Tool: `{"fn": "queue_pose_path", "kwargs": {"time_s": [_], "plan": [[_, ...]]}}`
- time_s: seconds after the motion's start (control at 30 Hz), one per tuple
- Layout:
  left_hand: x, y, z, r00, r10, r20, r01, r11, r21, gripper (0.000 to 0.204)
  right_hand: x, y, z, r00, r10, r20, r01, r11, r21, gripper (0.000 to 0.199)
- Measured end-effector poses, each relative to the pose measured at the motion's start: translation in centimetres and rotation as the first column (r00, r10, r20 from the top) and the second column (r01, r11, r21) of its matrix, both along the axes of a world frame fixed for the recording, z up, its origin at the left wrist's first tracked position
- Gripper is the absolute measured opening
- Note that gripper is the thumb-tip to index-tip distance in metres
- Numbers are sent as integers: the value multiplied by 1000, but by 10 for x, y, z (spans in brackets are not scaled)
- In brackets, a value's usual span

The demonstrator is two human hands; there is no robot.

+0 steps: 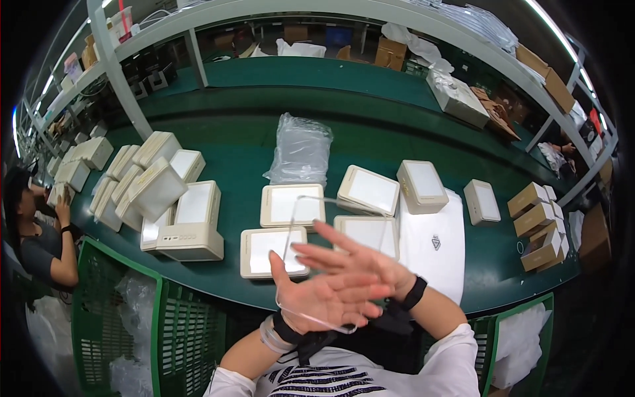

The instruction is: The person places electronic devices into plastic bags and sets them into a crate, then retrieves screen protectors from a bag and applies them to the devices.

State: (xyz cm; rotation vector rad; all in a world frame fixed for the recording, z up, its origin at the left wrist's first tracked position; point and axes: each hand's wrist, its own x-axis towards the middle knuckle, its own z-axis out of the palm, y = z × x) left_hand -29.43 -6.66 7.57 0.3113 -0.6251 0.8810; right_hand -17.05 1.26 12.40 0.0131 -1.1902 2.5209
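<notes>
My left hand (331, 299) is turned palm up with its fingers stretched out. Just beyond it, my right hand (362, 259) crosses over with fingers extended and apart. Around both hands runs a clear, thin-edged rectangular plastic piece (288, 231); its exact kind and whether either hand grips it cannot be made out. Beneath and past the hands lie cream boxes with white tops: a near-left box (264, 248), one behind it (284, 202), a tilted one (370, 188) and a partly covered one (370, 231).
A stack of clear plastic bags (301, 149) lies behind the boxes. Piled cream devices (155, 188) stand left; small boxes (536, 225) are at right. A white sheet (450, 251) hangs near the front edge. Green crates (159, 317) flank me; a co-worker (43, 231) sits far left.
</notes>
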Motion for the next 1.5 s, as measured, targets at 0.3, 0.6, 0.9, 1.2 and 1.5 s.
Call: {"fn": "queue_pose_path", "kwargs": {"time_s": [0.3, 0.6, 0.9, 1.2, 1.5], "plan": [[34, 5, -18, 987, -163, 2, 162, 977, -137, 124, 33, -12, 1, 986, -133, 102, 140, 988, -64, 120], [4, 41, -9, 339, 31, -940, -87, 996, 1, 61, 48, 177, -23, 392, -920, 14, -32, 2, 999, 97], [-81, 114, 58, -789, 605, -110, 270, 501, 822, 31, 24, 201, -48, 409, -896, 171, -531, -81, 843, 91], [-67, 265, 19, -546, 830, 113, 706, 382, 597, 99, 25, 209, -49, 430, -853, 295, -522, 32, 852, 100], [-48, 325, 0, -489, 872, 8, 813, 453, 367, 112, 61, 239, -69, 515, -774, 369, -510, 69, 857, 113]]}}
